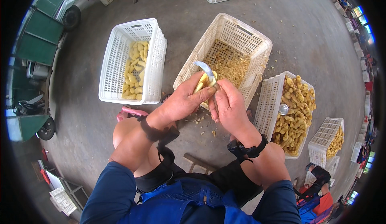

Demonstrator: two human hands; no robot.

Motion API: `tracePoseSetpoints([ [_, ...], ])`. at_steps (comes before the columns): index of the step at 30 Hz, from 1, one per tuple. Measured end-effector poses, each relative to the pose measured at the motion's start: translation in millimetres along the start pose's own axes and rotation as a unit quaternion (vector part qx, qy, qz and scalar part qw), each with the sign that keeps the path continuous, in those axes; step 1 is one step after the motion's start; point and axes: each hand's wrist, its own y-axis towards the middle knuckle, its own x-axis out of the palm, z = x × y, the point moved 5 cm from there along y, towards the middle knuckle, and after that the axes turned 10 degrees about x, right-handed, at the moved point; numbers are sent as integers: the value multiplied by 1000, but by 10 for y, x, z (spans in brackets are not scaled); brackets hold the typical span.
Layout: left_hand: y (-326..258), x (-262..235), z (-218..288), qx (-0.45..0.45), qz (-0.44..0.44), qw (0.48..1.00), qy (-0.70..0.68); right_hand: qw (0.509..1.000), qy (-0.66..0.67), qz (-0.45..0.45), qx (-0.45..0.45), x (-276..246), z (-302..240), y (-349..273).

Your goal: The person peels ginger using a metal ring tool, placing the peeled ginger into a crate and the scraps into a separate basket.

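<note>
Left hand point(183, 101) closed around a small yellow tuber piece point(206, 81), thumb across its front, held over the near rim of the tilted cream crate point(237, 35). Right hand point(228, 105) pinched shut on a short knife; blade point(206, 68) curves up above the piece, handle hidden in the fist. Looks like peeling in progress.

Layout:
- Cream crate dead ahead, floor of it covered in peel scraps point(229, 65).
- White crate point(120, 63) to the left, partly filled with pale peeled pieces point(136, 69).
- White crate on the right point(268, 99), full of unpeeled darker-yellow pieces point(295, 107), small round metal object point(284, 109) lying among them.
- Smaller crate point(325, 137) further right, same unpeeled stock.
- Scraps scattered on the concrete floor point(96, 123) below the hands.

Doing the step well, judged from this:
- Keep piece over the cream crate so peel drops inside, not on the floor.
- Shallow cuts, blade edge away from left thumb.
- Rotate piece with left fingers rather than re-gripping the knife.
- Check for leftover skin before dropping left.
</note>
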Motion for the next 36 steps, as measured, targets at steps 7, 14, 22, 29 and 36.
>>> tracePoseSetpoints([
  [7, -23, -87, 107, -40, -16, 998, 44, 997, -7, -44, 58, -2, -36, 3],
  [14, -58, -188, 63, -98, -58, 993, 16, 992, -16, -101, 77, 1, -147, -10],
  [22, -68, -157, -36, -115, -69, 976, -171, 990, 25, -124, 58, 102, -104, -37],
  [29, -42, -71, -18, -93, -22, 987, -129, 988, 80, -115, 62, 46, -27, 4],
  [36, -39, -57, 30, -56, -13, 988, -143, 995, 89, -33, 34, 15, -13, -9],
])
